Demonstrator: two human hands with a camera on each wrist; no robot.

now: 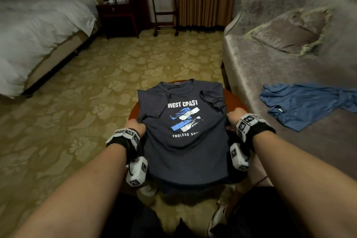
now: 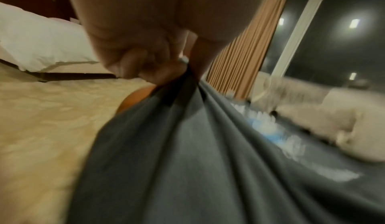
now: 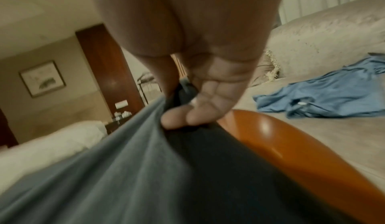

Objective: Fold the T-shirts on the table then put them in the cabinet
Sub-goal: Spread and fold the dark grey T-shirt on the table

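A dark navy T-shirt (image 1: pixel 185 152) with a white and blue "WEST COAST" print lies face up on a small round wooden table (image 1: pixel 234 98), its hem hanging over the near edge. Both sleeves are folded inward. My left hand (image 1: pixel 136 124) pinches the shirt's left side edge; in the left wrist view the fingers (image 2: pixel 145 66) bunch the grey-blue cloth (image 2: pixel 187 161). My right hand (image 1: pixel 234 117) grips the right side edge, its fingers (image 3: pixel 200 110) curled into the cloth (image 3: pixel 125 170) above the table rim (image 3: pixel 291 142). A second, lighter blue T-shirt (image 1: pixel 307 102) lies crumpled on the sofa.
A grey sofa (image 1: pixel 270 75) with a cushion (image 1: pixel 289 31) stands close on the right. A bed (image 1: pixel 38 31) with white bedding is at the left, a dark nightstand (image 1: pixel 119 17) and a rolling rack (image 1: pixel 164 15) at the back. Patterned carpet (image 1: pixel 87 92) surrounds the table.
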